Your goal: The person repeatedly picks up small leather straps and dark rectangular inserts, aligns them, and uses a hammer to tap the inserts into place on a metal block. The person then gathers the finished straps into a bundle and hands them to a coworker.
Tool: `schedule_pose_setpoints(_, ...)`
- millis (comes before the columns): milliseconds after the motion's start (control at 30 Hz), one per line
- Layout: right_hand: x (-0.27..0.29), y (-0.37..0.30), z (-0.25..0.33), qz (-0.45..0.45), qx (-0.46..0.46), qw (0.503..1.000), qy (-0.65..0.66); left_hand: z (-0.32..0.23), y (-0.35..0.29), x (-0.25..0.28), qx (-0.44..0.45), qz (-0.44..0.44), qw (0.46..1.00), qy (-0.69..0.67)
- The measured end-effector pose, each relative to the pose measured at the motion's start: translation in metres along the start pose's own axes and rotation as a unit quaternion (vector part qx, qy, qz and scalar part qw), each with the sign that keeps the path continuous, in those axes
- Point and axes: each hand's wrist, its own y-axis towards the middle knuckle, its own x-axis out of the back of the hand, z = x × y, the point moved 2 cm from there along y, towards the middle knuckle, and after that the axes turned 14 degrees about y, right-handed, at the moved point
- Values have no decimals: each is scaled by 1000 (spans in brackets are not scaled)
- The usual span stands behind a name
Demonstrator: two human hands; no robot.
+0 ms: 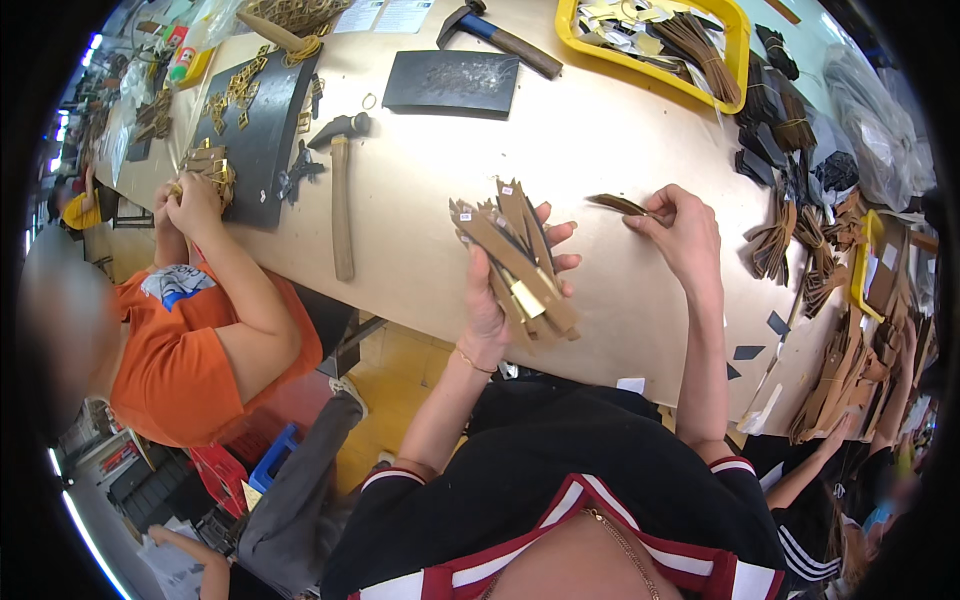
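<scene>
My left hand (490, 300) is closed around a bunch of brown leather strips (517, 255), held above the near edge of the table. Small white labels show near the upper ends of some strips, and a gold-coloured piece (525, 298) sits among them. To the right, my right hand (683, 230) pinches one thin, dark brown leather strip (618, 204) between thumb and fingers. This strip points left toward the bunch, with a gap between the two. My fingers cover its near end.
Two hammers, one wooden-handled (342, 205) and one blue-and-wood (500, 40), lie near a black slab (452, 84). A yellow tray (742, 75) of scraps stands at the back. Leather bundles (775, 245) line the right. At left, a person in orange (200, 350) handles buckled straps.
</scene>
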Motion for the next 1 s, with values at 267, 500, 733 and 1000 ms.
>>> schedule_pose_setpoints(267, 11, -53, 57, 95, -2, 907, 411, 2, -5, -3, 6, -145, 973, 180)
schedule_pose_setpoints(500, -29, -87, 92, 45, 145, 945, 290, 5, -5, -21, -68, -157, 942, 288)
schedule_pose_setpoints(733, -31, -88, 87, 19, 236, 967, 93, 14, -7, -20, -43, -219, 919, 324)
schedule_pose_setpoints(1000, 43, -114, -10, 158, 24, 982, 98, 7, -12, -1, -10, 1, 987, -163)
